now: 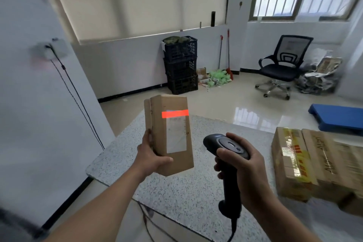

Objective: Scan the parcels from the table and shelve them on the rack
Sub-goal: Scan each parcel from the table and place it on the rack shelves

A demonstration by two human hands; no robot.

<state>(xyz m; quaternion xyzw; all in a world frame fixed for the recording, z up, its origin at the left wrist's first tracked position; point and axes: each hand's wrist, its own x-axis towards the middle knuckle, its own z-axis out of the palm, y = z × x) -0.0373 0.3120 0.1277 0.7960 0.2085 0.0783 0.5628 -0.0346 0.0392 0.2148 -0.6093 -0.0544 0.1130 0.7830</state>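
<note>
Above the speckled stone table [196, 192], left hand [150, 155] grips a tall cardboard parcel [170, 135] at its lower left edge, thumb across the front, parcel upright and slightly tilted; right hand [242, 160] wraps the handle of a black barcode scanner [225, 152], its head toward the parcel; a red scan line [174, 113] falls just above the white label [176, 135]; larger taped cartons [314, 163] sit on the table's right side; beyond stand stacked black crates [181, 65] and an office chair [284, 65].
</note>
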